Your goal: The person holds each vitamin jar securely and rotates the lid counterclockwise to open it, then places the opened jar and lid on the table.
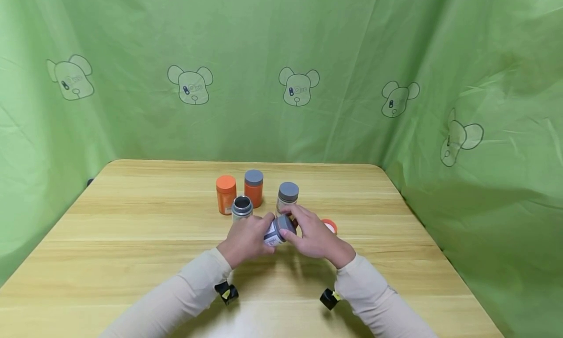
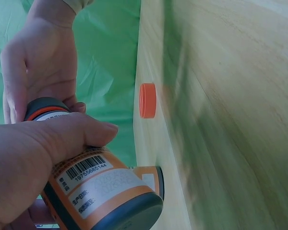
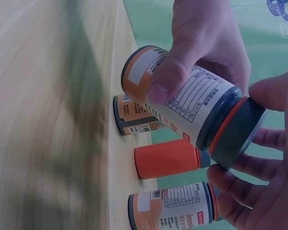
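Observation:
My left hand [image 1: 248, 238] grips a supplement jar [image 1: 271, 234] around its labelled body, holding it tilted above the table. In the left wrist view the jar's barcode label and dark base [image 2: 134, 213] show below the thumb. My right hand [image 1: 314, 236] has its thumb and fingers around the jar's dark grey lid [image 3: 237, 136]. An orange-red ring shows just under that lid in the right wrist view. Close beyond the left hand stands a lidless jar [image 1: 242, 208], its dark mouth facing up. Another jar with a grey lid [image 1: 288, 192] stands behind the right hand, partly covered by it.
An orange jar [image 1: 226, 196] with an orange lid and a red jar [image 1: 253, 190] with a grey lid stand farther back. Right of the right hand lies a loose orange lid [image 1: 330, 225]. Green cloth [image 1: 246, 123] hangs behind the wooden table [image 1: 132, 260].

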Available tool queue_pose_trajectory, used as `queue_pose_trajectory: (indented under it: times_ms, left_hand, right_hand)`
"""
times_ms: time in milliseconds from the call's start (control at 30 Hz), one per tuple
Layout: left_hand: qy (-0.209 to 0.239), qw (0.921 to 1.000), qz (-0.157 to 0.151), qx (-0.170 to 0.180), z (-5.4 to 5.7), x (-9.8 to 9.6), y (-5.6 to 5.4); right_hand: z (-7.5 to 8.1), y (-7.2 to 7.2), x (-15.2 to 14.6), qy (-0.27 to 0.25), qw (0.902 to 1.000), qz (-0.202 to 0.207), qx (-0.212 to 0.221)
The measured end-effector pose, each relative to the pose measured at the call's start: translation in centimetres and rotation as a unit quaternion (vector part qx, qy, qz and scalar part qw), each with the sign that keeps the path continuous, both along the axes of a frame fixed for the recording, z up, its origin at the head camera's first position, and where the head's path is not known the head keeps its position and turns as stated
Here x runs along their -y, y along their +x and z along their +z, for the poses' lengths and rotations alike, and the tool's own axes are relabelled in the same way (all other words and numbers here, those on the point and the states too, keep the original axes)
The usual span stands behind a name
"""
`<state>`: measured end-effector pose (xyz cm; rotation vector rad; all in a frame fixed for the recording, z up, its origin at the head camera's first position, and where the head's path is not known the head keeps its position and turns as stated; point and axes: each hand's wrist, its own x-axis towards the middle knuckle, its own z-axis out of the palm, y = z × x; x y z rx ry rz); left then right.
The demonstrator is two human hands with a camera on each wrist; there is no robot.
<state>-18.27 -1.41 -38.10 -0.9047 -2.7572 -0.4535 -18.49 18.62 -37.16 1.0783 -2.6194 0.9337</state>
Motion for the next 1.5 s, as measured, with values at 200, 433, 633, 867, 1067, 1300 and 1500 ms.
queue_pose_trajectory:
  times_ms: [200, 433, 633, 867, 1067, 1300, 1500]
  left_hand:
    - [0.009, 0.9999, -0.003, 0.009, 0.11, -0.10, 0.06]
    - [0.007, 1.0000, -0.003, 0.002, 0.13, -0.15, 0.12]
    - [0.007, 1.0000, -0.002, 0.005, 0.12, -0.19, 0.09]
    - [0.009, 0.9999, -0.004, 0.007, 0.14, -0.23, 0.09]
    - [0.010, 0.9999, -0.003, 0.006, 0.18, -0.23, 0.12]
    - [0.013, 0.9999, -0.003, 0.007, 0.20, -0.23, 0.08]
    - [0.006, 1.0000, -0.003, 0.004, 0.11, -0.31, 0.06]
  right_hand:
    - [0.08, 0.06, -0.11, 0.009, 0.9999, -0.011, 0.005]
    - [0.11, 0.06, -0.06, 0.025, 0.9991, -0.029, 0.018]
    - [0.00, 0.09, -0.08, 0.015, 0.9998, -0.012, 0.007]
    - [0.11, 0.16, -0.06, 0.016, 0.9996, -0.020, 0.012]
    - [0.21, 0.22, -0.01, 0.020, 0.9992, -0.033, 0.014]
    - [0.19, 0.14, -0.07, 0.018, 0.9995, -0.023, 0.015]
    - [0.31, 0.21, -0.16, 0.018, 0.9993, -0.020, 0.025]
